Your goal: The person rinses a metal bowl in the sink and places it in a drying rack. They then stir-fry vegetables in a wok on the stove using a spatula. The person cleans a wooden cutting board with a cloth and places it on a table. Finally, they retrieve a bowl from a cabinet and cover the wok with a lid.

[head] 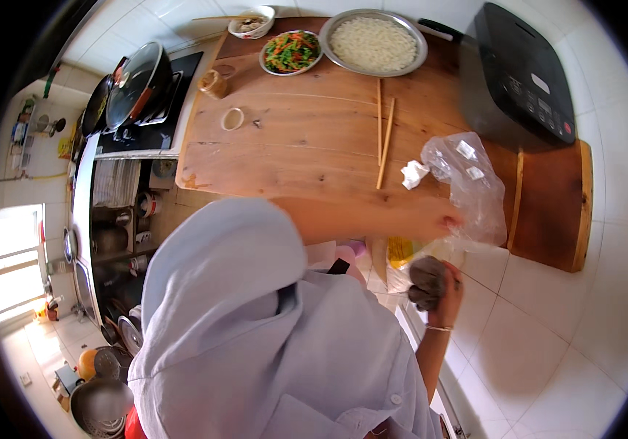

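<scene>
My left arm reaches across the front of the wooden table to the right. My left hand (pixel 439 219) is blurred at the near edge of a clear plastic bag (pixel 478 192). Its fingertips overlap the bag, but whether they grip it is unclear. Below it, past the table's front edge, my right hand (pixel 450 293) holds a bunched grey-brown cloth (pixel 427 282). A crumpled white tissue (pixel 415 174) lies against the bag's left side. Two wooden chopsticks (pixel 385 142) rest on the wooden table (pixel 292 142), left of the tissue.
At the back stand a metal basin of white strips (pixel 322 41), a plate of chopped vegetables (pixel 263 63) and a bowl (pixel 248 34). A glass jar (pixel 212 84) and its lid (pixel 232 119) are at left. A black rice cooker (pixel 517 82) stands right; a lidded pan (pixel 137 82) sits on the stove.
</scene>
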Tool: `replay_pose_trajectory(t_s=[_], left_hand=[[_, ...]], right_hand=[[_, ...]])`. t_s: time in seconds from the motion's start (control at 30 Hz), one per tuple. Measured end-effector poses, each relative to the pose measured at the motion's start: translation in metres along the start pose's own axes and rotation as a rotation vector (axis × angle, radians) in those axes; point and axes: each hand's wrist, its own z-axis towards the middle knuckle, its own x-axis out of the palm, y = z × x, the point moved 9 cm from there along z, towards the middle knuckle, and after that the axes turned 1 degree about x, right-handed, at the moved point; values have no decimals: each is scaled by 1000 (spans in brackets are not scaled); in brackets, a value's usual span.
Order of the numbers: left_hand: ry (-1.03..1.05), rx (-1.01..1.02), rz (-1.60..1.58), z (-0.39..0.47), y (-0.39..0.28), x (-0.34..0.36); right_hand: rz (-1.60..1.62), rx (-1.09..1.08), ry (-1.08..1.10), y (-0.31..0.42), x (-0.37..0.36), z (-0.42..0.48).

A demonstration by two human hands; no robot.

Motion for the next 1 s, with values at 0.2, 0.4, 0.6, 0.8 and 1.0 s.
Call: replay_pose_trajectory(t_s=[0.2, 0.4, 0.6, 0.8, 1.0], left_hand=[[-648, -369, -124, -177, 127, -161], [-797, -448, -138, -287, 185, -237], [-670, -425, -256, -295, 199, -254], [-523, -471, -231, -326, 222, -283], [-943, -472, 90, -362, 242, -411]], right_hand=[[-87, -145, 385, -4, 211, 6], [-500, -956, 355, 1, 371, 32], [-1056, -1094, 434, -65, 467, 12], [-1386, -1082, 429, -58, 496, -26], [-1330, -1075, 364, -31, 561, -24]])
